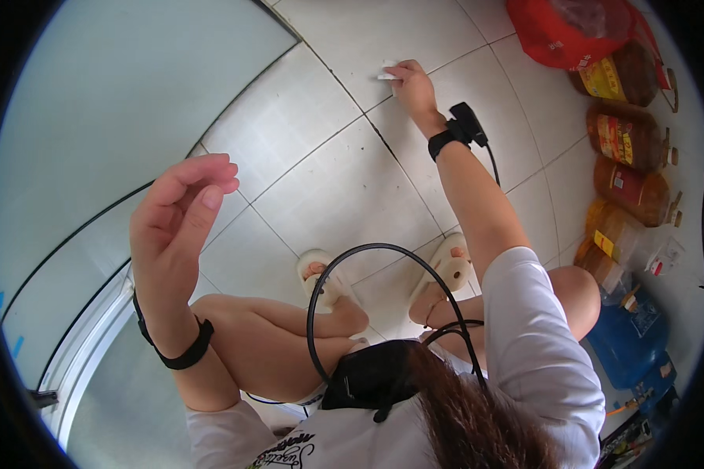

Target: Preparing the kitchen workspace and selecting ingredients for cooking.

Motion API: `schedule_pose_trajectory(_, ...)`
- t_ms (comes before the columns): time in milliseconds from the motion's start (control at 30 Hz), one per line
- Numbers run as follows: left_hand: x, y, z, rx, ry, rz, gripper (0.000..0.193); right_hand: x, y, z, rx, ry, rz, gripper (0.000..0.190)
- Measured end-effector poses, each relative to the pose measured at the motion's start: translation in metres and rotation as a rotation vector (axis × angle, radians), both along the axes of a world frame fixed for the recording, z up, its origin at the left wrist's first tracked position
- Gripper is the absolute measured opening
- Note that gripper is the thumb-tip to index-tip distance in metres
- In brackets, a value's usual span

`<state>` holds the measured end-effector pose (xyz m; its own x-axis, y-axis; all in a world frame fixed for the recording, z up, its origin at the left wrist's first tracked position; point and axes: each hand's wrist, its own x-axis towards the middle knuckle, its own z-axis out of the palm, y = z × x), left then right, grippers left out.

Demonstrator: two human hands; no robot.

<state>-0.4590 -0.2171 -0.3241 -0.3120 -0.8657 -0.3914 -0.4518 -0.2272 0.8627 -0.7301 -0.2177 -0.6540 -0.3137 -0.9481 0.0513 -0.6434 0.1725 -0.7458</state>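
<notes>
My right hand (413,85) reaches far forward, low over the white floor tiles (352,170). Between its fingers is a small folded white piece (388,73), perhaps tissue or cloth. Whether it presses on the tile is hard to tell. My left hand (182,214) is held up at the left with loosely curved fingers, the thumb apart from them and nothing in the grasp. Dark specks and a blackened grout line (381,138) mark the floor below my right hand.
Large oil jugs (625,132) line the right wall, beside a red bag (569,35) and a blue water jug (633,337). A pale panel (123,76) borders the left. A black cable (387,246) loops over my legs; cream slippers (446,264) are on my feet.
</notes>
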Motion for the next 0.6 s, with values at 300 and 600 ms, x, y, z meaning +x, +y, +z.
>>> schedule_pose_trajectory(300, -0.004, -0.007, 0.000, -0.016, 0.007, -0.014, 0.020, -0.035, 0.072, 0.000, 0.006, 0.158, 0.063, 0.025)
schedule_pose_trajectory(600, -0.003, -0.006, -0.001, -0.015, -0.013, -0.038, 0.019, -0.087, 0.091, -0.006, 0.205, -0.032, -0.640, 0.017)
